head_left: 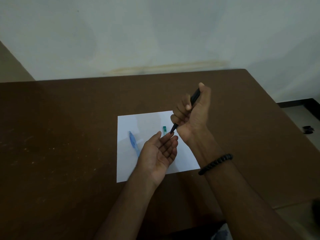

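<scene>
2 hands hovered above the white paper (138, 122). The right hand (192, 111) gripped a black pen (194, 97), its tip down, just beside the fingertips of the left hand (159, 153), which was open, palm up. 1 blue pen (133, 142) lay on the paper.

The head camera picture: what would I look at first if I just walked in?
The middle grabs you first: the right hand grips a black pen, tip pointing down at the fingertips of the left hand, held palm up. Under them a bright white sheet of paper lies on the dark brown table, with a blue pen on its left part and a small green thing near the pen tip.
</scene>
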